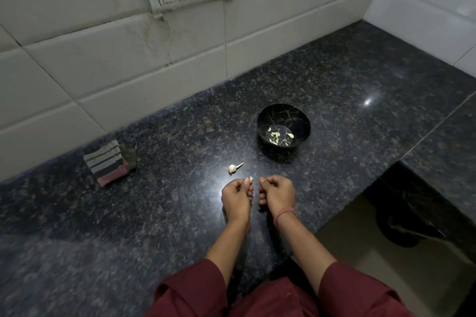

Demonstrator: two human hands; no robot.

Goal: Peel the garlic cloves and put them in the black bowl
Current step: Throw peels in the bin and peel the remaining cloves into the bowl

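The left hand (236,195) is curled, and its thumb and fingertips pinch a small garlic clove (250,178) that shows pale just above the knuckles; whether any skin is on it is too small to tell. The right hand (278,193) sits just beside it, fingers curled inward with its thumb tip towards the clove; I cannot tell whether it holds a scrap of skin or nothing.

Both hands hover low over the dark speckled worktop (180,213). The black bowl (302,116) stands further from the person and a little to the right, apart from both hands, with several peeled cloves (277,135) lying on its bottom. The right hand is the nearer to it, though the clove is in the left, so dropping it in likely calls for a reach across or a pass between hands.

The rest of the garlic bulb (233,168) lies just ahead of the left hand, its stalk pointing towards the bowl; peeling looks part done. A folded striped cloth (109,162) lies well off to the left.
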